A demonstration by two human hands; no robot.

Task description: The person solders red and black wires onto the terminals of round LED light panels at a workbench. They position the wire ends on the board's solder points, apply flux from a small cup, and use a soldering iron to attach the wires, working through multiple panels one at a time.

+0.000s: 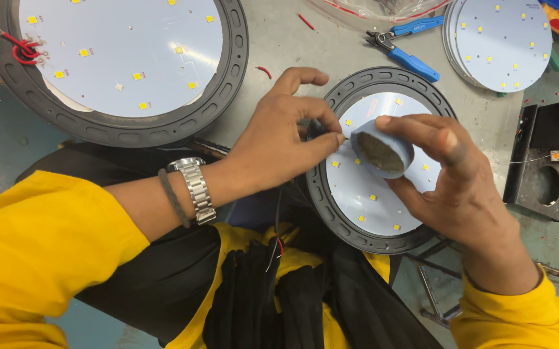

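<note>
Two hands work on a round light with a little tub of paste.

The right hand (451,178) curls its fingers and thumb around a small round tub (381,150) and holds it tipped just above the white light board (370,194). The left hand (279,139) pinches its fingertips shut on something thin and dark, too small to tell, at the board's left edge, just beside the tub. The board already sits inside its black ring (331,213), and thin wires (278,242) hang down from it, so that part looks done; I think the job is about halfway. Both wrists bend inward in yellow sleeves. Farther off lie a bigger light (118,58), blue pliers (405,55) and another board (502,42).
</note>
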